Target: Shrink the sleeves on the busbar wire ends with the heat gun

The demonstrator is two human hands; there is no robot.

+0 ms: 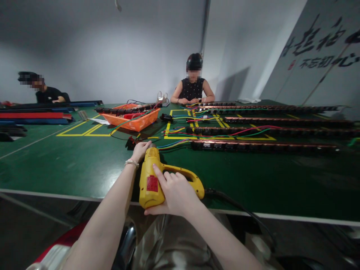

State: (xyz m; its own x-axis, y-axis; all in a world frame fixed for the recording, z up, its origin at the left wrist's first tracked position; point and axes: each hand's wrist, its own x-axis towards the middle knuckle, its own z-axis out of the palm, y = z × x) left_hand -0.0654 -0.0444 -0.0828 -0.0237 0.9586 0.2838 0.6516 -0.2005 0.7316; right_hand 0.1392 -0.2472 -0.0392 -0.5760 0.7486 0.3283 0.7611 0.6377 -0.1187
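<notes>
A yellow heat gun (152, 180) with a red label lies across my lap side of the table, its nozzle pointing away from me. My right hand (178, 193) is wrapped round its body and the base of its handle. Just left of the nozzle, my left hand (141, 150) is closed with its fingertips at the ends of blue, green and yellow wires (174, 144); the nozzle hides part of the grip. A black and red connector (130, 143) sits just beyond the left hand. The wires run right to a long dark bar with copper strips (264, 145).
More long bars (281, 122) with loose wires lie across the green table (84, 161). An orange basket (132, 120) holds dark parts. The gun's black cord (239, 202) drops over the front edge. One person (192, 88) sits opposite, another (50, 93) far left.
</notes>
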